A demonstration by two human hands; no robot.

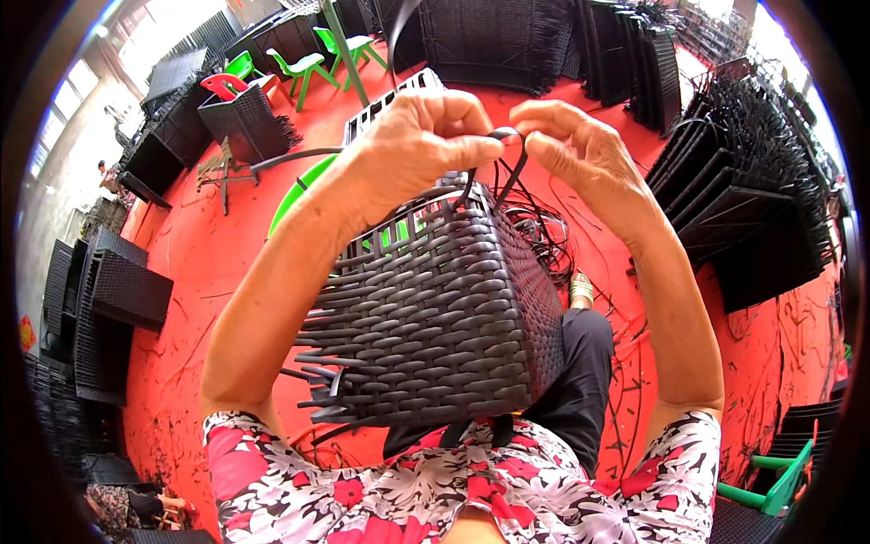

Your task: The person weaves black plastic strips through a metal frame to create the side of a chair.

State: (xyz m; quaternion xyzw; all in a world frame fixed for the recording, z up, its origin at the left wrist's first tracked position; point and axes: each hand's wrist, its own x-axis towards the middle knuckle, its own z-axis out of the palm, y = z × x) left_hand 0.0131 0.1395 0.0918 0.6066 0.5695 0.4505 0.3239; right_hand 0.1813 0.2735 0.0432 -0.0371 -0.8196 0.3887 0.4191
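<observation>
A dark woven basket-like piece (426, 308) of flat plastic strips rests across my lap, with loose strip ends sticking out on its left side. Above its far corner, a thin black strip (518, 172) rises and bends into a small loop. My left hand (421, 136) pinches this strip between thumb and fingers. From the other side, my right hand (580, 159) has its thumb and curled fingers closed at the loop. The two hands are close together, with the strip bridging the gap between them.
A tangle of black strips (544, 236) lies on the red floor covering (208, 263) beyond the piece. Stacked black woven panels (725, 190) stand at the right, others (118, 281) at the left. Green chairs (304, 68) and a red chair (223, 86) are at the back.
</observation>
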